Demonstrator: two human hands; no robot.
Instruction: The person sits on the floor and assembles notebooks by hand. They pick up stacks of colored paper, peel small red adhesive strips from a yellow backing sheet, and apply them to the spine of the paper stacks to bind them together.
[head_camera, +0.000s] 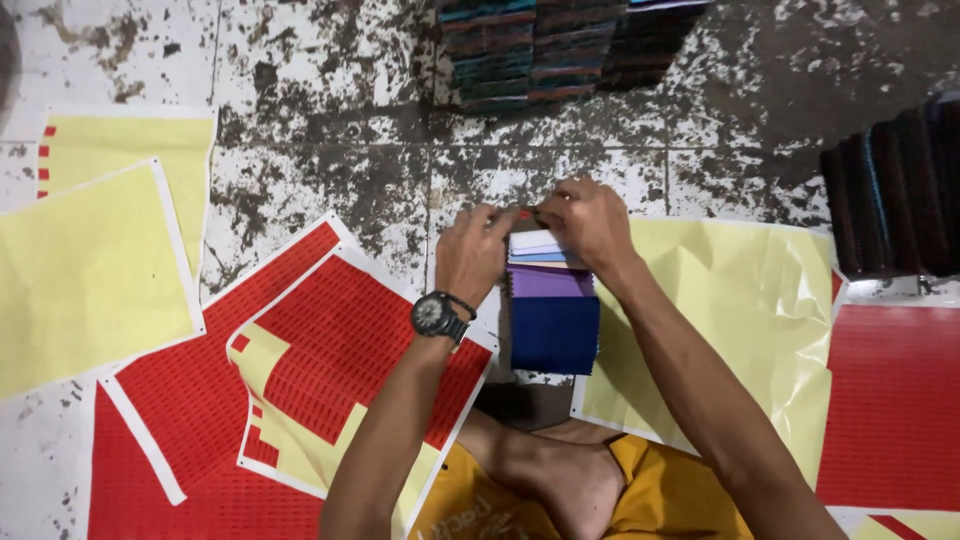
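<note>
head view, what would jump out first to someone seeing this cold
The red label sheets fanned over the stained floor at lower left, with pale yellow backing sheets at far left. At centre, the left hand and right hand meet at the top of a stepped stack of fabric swatches, white through purple to deep blue. Dark swatch stacks sit along the top edge.

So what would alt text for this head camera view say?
Both hands, left hand and right hand, pinch the top of a stack of fabric swatches over a stained floor strewn with red sticker sheets and yellow sheets.
</note>
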